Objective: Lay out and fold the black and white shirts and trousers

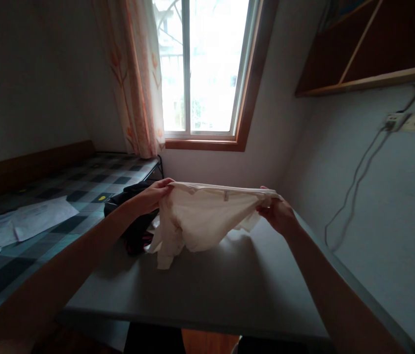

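A thin white garment [207,216], probably a shirt, is stretched sideways above the table. My left hand [157,191] pinches its upper left corner. At the other end my right hand [275,211] grips the upper right part, with the fabric bunched between thumb and fingers. The upper edge runs nearly straight from hand to hand, and a small label shows near its right half. Below, the cloth hangs in loose folds, with its lowest piece at the left close to the tabletop.
The grey table [229,290] lies under my arms. A black bag [129,216] sits at its left back. Papers [34,216] lie on a checked bed [93,182] to the left. A cable [354,182] hangs from a wall socket at the right, below a wooden shelf [376,73].
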### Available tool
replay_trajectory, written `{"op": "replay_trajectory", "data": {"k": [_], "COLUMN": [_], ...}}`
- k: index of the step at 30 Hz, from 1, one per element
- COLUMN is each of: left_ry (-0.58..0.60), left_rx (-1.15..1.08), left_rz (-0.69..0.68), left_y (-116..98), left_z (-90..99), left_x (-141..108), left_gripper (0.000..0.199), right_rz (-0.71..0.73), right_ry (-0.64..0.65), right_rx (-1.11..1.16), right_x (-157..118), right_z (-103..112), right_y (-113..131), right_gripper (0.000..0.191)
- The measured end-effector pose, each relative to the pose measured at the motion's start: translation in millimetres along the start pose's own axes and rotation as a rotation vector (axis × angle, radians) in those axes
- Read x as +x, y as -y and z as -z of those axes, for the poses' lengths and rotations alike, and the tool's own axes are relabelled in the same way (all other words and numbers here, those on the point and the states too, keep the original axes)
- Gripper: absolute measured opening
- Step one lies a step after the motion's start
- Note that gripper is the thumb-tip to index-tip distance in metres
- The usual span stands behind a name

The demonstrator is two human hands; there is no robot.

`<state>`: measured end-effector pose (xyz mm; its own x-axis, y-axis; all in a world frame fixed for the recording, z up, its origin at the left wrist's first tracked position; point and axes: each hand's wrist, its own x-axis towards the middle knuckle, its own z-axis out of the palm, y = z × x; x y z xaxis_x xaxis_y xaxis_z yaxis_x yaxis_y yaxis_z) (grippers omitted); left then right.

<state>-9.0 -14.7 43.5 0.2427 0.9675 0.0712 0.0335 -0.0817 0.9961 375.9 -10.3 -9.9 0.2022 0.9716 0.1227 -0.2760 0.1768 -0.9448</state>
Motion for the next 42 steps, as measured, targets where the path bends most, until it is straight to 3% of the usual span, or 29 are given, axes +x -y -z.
{"op": "replay_trajectory", "data": {"k": [3,6,9,12,15,17,19,21,22,25,27,29,30,33,36,39,42], "left_ry": [0.082,0.058,-0.128,-0.392,-0.434,-0.406,-0.381,-0.333,-0.278,-0.008,0.17,0.332,0.413,0.632,0.591,0.401,0.291], "left_rx": [0.197,0.544,0.916,1.086,1.107,1.056,0.907,0.647,0.502,0.192,0.199,0.359,0.474,0.933,1.238,1.063,0.805], "left_rz": [-0.15,-0.33,-0.553,-0.782,-0.877,-0.843,-0.715,-0.518,-0.411,-0.168,-0.102,-0.066,-0.057,-0.053,-0.127,-0.198,-0.164], "left_y": [-9.2,-25.0,-49.9,-71.1,-74.6,-67.1,-55.3,-41.6,-34.2,-9.9,8.3,27.2,36.6,61.8,76.8,77.3,68.5], "left_z": [-7.4,-16.0,-28.5,-40.4,-46.0,-45.6,-43.3,-41.4,-41.3,-44.7,-48.8,-52.4,-53.5,-54.6,-53.7,-52.6,-53.3], "left_x": [17.9,43.5,69.6,86.1,94.6,99.5,103.4,103.5,101.3,84.0,66.4,48.1,39.8,21.8,17.6,26.9,42.7], "left_gripper": [0.034,0.022,0.017,0.024,0.023,0.019,0.015,0.011,0.009,0.01,0.021,0.031,0.034,0.036,0.012,0.007,0.006], "right_rz": [0.057,0.161,0.338,0.504,0.68,0.773,0.775,0.606,0.481,0.172,-0.021,-0.175,-0.183,-0.101,0.026,0.198,0.212], "right_ry": [-0.033,-0.084,-0.185,-0.255,-0.298,-0.319,-0.295,-0.156,-0.064,0.15,0.426,0.707,0.727,0.615,0.622,0.534,0.231], "right_rx": [0.093,0.096,0.145,0.128,-0.101,-0.394,-0.73,-0.975,-1.036,-1.138,-1.201,-1.262,-1.365,-1.684,-1.698,-1.475,-1.238], "right_x": [9.2,21.4,35.2,43.8,42.3,37.9,34.0,31.5,30.0,18.8,3.6,-15.4,-24.8,-46.5,-51.4,-40.2,-22.6], "right_z": [13.1,18.3,12.8,8.0,17.0,32.0,50.7,68.4,75.7,89.7,94.3,98.1,99.9,103.5,101.1,95.4,92.6], "right_y": [33.4,66.3,95.1,120.4,140.5,148.5,150.3,144.5,138.6,110.3,85.1,58.4,45.8,16.6,7.0,15.3,29.9], "right_gripper": [0.011,0.008,0.011,0.018,0.023,0.026,0.02,0.006,0.008,0.033,0.039,0.034,0.03,0.017,0.009,0.008,0.017]}}
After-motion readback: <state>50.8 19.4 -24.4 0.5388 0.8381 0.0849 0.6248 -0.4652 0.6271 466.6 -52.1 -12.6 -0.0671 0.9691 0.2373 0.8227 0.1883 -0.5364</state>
